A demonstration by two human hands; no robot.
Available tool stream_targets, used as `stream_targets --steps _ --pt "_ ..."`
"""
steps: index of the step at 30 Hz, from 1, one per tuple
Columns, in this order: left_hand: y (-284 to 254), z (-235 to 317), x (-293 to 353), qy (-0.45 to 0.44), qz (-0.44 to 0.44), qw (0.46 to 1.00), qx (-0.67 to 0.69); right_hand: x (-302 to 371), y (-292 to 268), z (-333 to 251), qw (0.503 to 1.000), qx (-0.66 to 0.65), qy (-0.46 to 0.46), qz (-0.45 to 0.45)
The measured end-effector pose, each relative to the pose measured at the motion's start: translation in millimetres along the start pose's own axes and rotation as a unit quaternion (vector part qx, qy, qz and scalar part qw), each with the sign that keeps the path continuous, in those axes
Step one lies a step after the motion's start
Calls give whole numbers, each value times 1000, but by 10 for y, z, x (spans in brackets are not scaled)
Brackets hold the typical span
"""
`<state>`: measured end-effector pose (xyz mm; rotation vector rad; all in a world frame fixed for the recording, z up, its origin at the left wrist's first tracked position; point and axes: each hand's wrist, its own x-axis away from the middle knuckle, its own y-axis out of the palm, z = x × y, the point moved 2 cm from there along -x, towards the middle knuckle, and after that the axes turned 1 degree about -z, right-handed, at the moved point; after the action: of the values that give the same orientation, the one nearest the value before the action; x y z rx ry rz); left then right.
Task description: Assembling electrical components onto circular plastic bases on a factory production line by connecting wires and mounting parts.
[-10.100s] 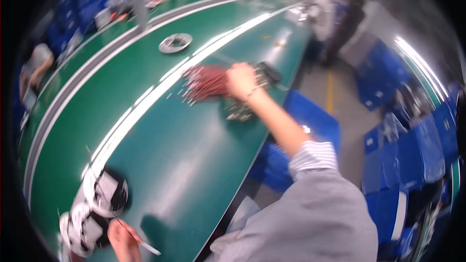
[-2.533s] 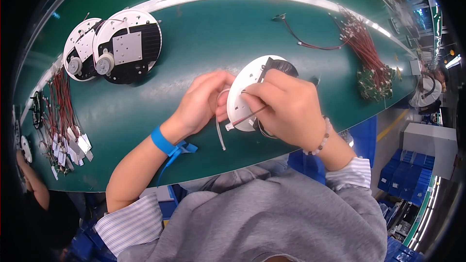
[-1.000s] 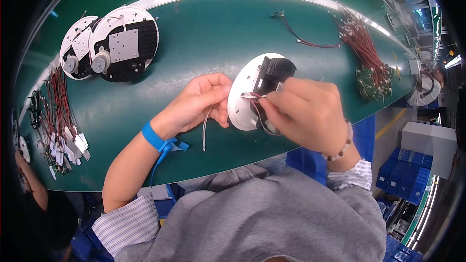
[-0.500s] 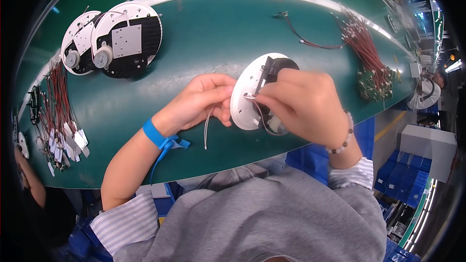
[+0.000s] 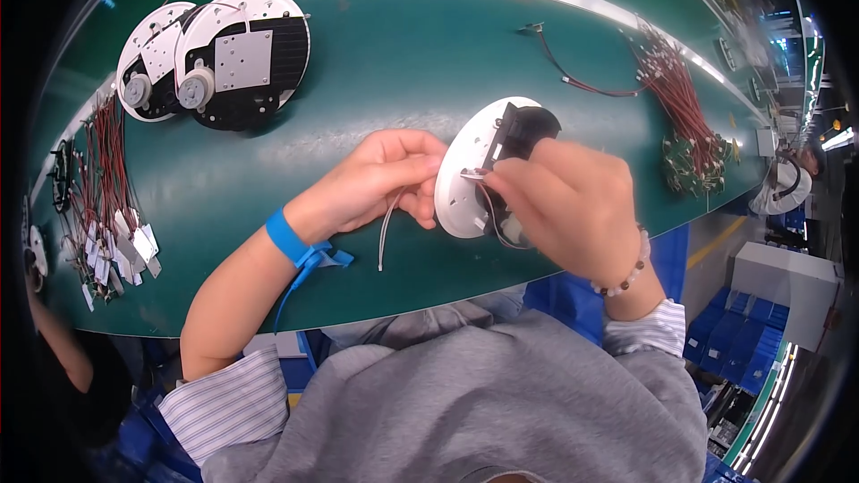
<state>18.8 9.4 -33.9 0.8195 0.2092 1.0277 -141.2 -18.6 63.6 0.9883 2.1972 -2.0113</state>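
Now the left hand [image 5: 380, 183] holds the white round disc [image 5: 465, 179] by its edge, tilted above the green belt [image 5: 376, 54], while the right hand [image 5: 568, 201] has its fingertips closed on thin wires [image 5: 483, 181] at it. I think a strong pull could tear the wires or tip the disc out of the hand.

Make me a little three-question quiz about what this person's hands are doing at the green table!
1. True or false: the left hand holds the round white plastic disc by its edge.
2. What does the right hand pinch at the disc? A) thin wires B) a screwdriver C) a cloth
3. Fill in: two more round white discs with black parts lie on the green table at the person's far ____.

Key: 1 true. 2 A. 3 left.
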Motion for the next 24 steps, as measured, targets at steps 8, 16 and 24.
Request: stream_targets --steps 8,16,24 --pt "-2 -14 5 -11 -10 1000 24 40 41 -36 1000 -7 -27 -4" --pt "-23 -9 4 2 -18 1000 12 8 133 -129 999 31 2 -12" --pt "-43 -21 19 19 -24 1000 -1 13 204 -192 998 57 18 -25"
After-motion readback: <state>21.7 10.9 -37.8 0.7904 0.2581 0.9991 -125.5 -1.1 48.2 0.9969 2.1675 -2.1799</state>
